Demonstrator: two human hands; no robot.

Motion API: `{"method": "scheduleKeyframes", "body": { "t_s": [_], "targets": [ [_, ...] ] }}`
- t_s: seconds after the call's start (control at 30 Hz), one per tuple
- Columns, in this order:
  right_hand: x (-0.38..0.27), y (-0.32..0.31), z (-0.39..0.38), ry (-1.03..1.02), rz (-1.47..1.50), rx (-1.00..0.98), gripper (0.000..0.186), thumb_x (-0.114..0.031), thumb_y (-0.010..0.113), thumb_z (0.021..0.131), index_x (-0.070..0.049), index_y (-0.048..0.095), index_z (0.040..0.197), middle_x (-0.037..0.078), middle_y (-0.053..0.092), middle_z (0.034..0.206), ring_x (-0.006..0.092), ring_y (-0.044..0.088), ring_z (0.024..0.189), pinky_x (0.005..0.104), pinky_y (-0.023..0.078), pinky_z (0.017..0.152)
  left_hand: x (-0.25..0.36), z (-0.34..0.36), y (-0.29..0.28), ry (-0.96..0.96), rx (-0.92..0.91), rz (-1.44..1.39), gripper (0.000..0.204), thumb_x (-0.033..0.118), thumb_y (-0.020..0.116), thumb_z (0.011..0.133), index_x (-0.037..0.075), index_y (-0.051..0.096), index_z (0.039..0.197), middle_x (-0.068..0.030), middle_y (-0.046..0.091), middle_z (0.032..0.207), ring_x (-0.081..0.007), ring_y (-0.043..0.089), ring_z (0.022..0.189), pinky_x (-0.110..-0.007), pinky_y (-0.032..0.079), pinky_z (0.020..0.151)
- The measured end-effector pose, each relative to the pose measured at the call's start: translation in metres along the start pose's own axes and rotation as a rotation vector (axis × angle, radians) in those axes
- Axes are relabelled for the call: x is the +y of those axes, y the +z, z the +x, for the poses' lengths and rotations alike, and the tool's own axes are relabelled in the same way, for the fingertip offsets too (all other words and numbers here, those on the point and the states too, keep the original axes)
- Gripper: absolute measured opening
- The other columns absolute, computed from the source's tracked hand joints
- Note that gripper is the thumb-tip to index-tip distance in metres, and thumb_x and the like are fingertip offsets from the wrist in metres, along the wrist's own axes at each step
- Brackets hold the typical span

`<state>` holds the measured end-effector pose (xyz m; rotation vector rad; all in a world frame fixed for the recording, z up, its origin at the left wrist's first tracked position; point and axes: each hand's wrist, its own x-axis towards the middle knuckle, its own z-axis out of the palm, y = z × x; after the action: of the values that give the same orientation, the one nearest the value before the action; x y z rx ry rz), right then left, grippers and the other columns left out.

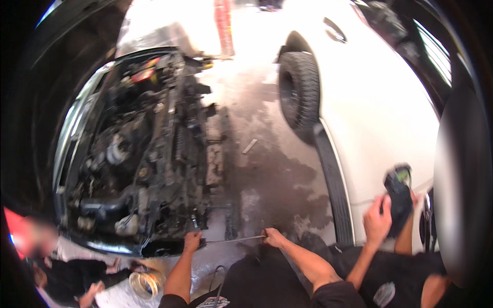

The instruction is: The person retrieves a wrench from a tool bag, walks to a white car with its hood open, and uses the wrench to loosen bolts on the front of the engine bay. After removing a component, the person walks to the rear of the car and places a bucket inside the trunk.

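My left hand (193, 239) is closed around the left end of a thin metal rod (231, 239), at the front lower corner of the dark car's open engine bay (138, 128). A small shiny metal piece (194, 220) is just above that hand. My right hand (273, 237) grips the rod's right end, over the floor to the right of the car. The rod lies roughly level between the two hands.
A white vehicle (370, 92) with a tire (303, 92) stands right. Beside me, a co-worker (377, 226) holds a black-and-green object (398, 195). Another person (67, 282) is low at left, near a bucket (141, 285). A pale strip (250, 146) lies on the floor.
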<state>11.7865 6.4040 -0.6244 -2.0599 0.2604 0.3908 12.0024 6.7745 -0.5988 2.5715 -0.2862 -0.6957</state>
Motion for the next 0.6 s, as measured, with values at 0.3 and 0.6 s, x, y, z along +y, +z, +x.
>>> {"method": "scheduleKeyframes", "body": {
  "t_s": [0.3,0.6],
  "targets": [
    [-0.026,-0.003,-0.014,0.368,0.365,0.048,0.037,-0.027,0.065,0.082,-0.003,0.062,0.11,0.02,0.066,0.098,0.0258,0.066,0.087,0.0402,0.054,0.072,0.006,-0.012,-0.009,-0.007,0.051,-0.115,0.039,0.034,0.064,0.085,-0.004,0.068,0.084,-0.0247,0.065,0.078,-0.0374,0.065,0.077,-0.043,0.047,0.071],
    [-0.05,-0.002,-0.017,0.779,1.097,0.108,0.046,-0.041,0.049,0.091,-0.002,0.058,0.114,0.024,0.062,0.098,0.0309,0.065,0.082,0.041,0.056,0.071,0.002,-0.014,-0.011,0.006,0.052,-0.103,0.038,0.034,0.064,0.084,-0.003,0.069,0.084,-0.0237,0.065,0.076,-0.0354,0.066,0.078,-0.044,0.047,0.072]
  ]
}}
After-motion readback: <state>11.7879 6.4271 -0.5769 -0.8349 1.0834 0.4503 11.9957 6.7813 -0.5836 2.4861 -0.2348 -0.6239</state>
